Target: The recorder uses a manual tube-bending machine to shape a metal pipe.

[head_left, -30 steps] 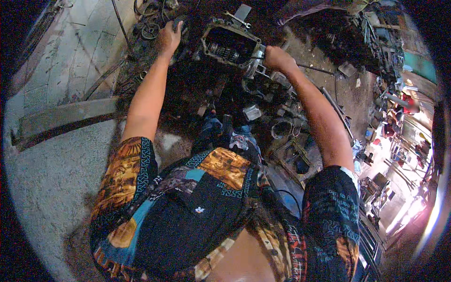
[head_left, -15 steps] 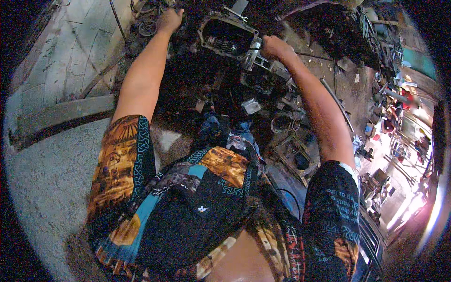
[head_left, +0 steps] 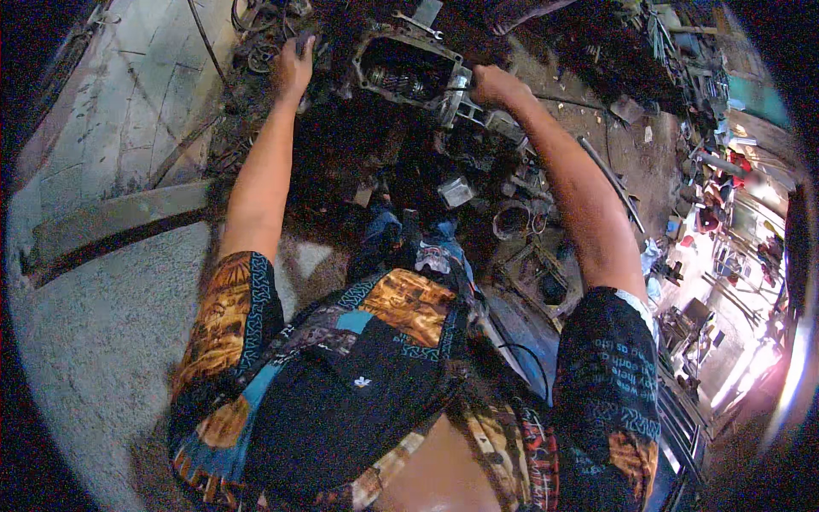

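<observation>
An open metal gear housing (head_left: 365, 77) lies at the upper middle, with gears (head_left: 401, 83) inside its cavity. My right hand (head_left: 501, 87) is closed at the housing's right side. A thin dark rod (head_left: 459, 89) runs from that fist toward the cavity; its held end is hidden. Left of the housing, apart from it, my left hand (head_left: 293, 72) is closed on a small dark piece (head_left: 302, 41), whose kind I cannot make out. An open-ended wrench (head_left: 420, 25) rests along the housing's far edge.
Metal parts (head_left: 260, 58) crowd the far left beside a pale wall. A ring-shaped part (head_left: 512, 220) and a metal frame (head_left: 539, 277) lie at the middle right. Near them sits a small clear box (head_left: 455, 192). A long bar (head_left: 610, 181) passes beside my right forearm.
My left hand has drawn back slightly toward me and to the left, and a dark piece now shows between its thumb and fingers. My right hand stays at the housing.
</observation>
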Action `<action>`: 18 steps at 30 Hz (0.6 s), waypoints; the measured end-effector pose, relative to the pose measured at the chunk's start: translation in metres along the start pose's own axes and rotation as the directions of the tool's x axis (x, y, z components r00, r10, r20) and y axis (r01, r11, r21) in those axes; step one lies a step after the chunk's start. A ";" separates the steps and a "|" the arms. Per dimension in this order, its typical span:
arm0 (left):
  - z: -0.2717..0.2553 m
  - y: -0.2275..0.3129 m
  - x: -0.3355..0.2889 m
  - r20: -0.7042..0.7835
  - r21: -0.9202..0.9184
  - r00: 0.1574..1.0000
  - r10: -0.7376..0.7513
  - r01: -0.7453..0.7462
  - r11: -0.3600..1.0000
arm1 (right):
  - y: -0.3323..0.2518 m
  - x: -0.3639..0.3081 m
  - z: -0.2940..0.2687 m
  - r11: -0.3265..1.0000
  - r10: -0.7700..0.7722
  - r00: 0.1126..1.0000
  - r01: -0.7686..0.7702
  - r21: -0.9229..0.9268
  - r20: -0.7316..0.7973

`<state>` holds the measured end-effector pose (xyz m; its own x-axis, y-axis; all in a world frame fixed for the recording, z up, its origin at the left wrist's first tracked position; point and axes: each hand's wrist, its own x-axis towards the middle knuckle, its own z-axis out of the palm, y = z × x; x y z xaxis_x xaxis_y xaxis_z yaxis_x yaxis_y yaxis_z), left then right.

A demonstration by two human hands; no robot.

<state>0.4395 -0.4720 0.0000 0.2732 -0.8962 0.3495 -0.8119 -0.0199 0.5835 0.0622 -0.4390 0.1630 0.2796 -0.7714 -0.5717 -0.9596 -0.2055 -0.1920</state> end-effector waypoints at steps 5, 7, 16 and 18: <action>-0.004 0.003 0.000 0.010 0.008 1.000 -0.029 0.029 1.000 | -0.007 -0.011 -0.002 0.999 0.032 0.999 -0.032 0.023 0.005; -0.008 0.000 0.003 -0.030 0.019 1.000 0.007 -0.007 1.000 | -0.017 -0.018 -0.005 0.997 0.043 0.999 -0.041 0.060 -0.032; -0.030 0.016 0.005 -0.008 0.083 0.999 0.040 -0.040 0.996 | -0.021 -0.023 -0.006 0.993 0.066 0.998 -0.066 0.095 0.006; -0.035 0.026 0.008 0.033 0.052 0.999 -0.035 0.034 0.998 | -0.015 -0.021 -0.005 0.996 0.040 0.999 -0.041 0.083 0.017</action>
<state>0.4388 -0.4640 0.0436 0.2847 -0.9089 0.3047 -0.8279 -0.0729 0.5562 0.0710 -0.4230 0.1819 0.2418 -0.7685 -0.5924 -0.9644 -0.1229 -0.2342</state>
